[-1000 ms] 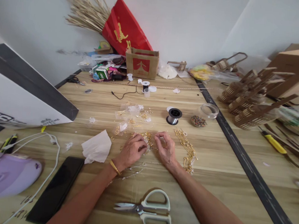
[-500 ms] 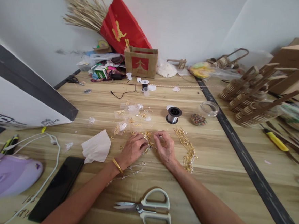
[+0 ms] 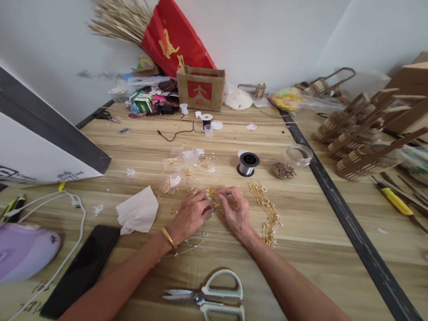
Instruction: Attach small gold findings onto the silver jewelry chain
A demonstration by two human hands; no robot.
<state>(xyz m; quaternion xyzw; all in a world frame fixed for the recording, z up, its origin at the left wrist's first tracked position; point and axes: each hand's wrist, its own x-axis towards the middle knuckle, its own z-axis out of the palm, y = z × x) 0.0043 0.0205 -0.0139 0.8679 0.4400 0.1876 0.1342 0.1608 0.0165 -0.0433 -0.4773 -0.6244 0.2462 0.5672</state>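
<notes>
My left hand [image 3: 190, 213], with a gold bangle at the wrist, rests on the wooden table [image 3: 319, 226] with its fingers curled over a small heap of gold findings [image 3: 211, 197]. My right hand [image 3: 237, 210] pinches at the same heap with thumb and forefinger together; what it grips is too small to make out. Gold chains [image 3: 268, 213] lie laid out just right of my right hand. A thin silver chain [image 3: 189, 244] runs under my left wrist.
White-handled scissors [image 3: 213, 300] lie near the front edge. A spool of wire [image 3: 248, 164], a bead dish [image 3: 284, 171] and a glass jar [image 3: 299, 155] stand beyond. A tissue [image 3: 137, 211], black phone [image 3: 82, 268], purple case [image 3: 9, 254] and white cable [image 3: 69, 204] lie left. Wooden baskets [image 3: 362, 136] crowd the right.
Both hands have edged closer together over the gold heap, and the right hand's thumb and forefinger have closed into a pinch. The view has shifted slightly.
</notes>
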